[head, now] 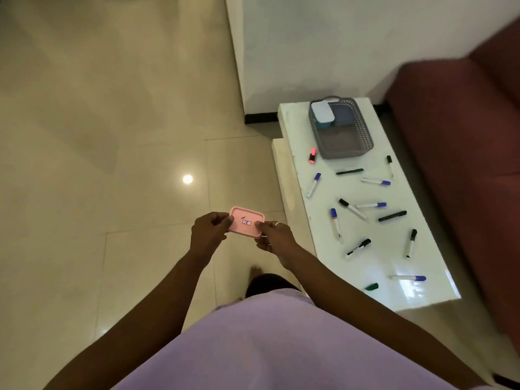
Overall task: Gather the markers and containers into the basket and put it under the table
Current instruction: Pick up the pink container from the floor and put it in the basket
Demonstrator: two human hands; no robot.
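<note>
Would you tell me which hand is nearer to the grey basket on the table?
The right hand is nearer: the grey basket sits beyond it and to its right. The left hand holds the pink container's far side.

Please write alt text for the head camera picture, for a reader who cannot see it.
Both hands, left hand and right hand, hold a small pink container above the tiled floor, beside a white table. On the table, markers lie scattered before a grey basket already holding two containers.
</note>
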